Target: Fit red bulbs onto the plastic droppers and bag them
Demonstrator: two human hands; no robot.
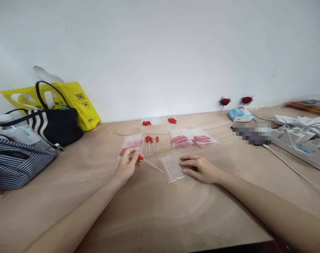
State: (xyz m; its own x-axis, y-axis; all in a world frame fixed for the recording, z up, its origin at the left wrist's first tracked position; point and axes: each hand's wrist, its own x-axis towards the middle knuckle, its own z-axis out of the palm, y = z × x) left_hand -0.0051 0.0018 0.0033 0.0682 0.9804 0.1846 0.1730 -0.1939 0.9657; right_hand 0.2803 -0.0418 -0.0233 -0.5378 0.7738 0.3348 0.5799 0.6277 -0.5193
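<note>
Between the fingers of my left hand (pixel 127 164) is a glass dropper (pixel 151 165) with a red rubber bulb, its thin tip pointing right. The tip is close to the opening edge of a clear zip bag (pixel 172 167) lying flat on the table. My right hand (pixel 202 168) rests on that bag with its fingers spread. Behind my left hand, several loose droppers (pixel 150 140) lie side by side, bulbs away from me. A filled zip bag of droppers (pixel 133 142) is partly hidden by my left hand. More filled zip bags (pixel 193 137) overlap at the right.
Red bulbs (pixel 172 120) and glass tubes lie by the wall. At left stand a striped pouch (pixel 23 161), a black bag (pixel 59 124) and a yellow bag (pixel 82 105). At right are a power strip (pixel 302 144), a cable (pixel 294 168), a blue pack (pixel 240 115) and artificial roses (pixel 225 101).
</note>
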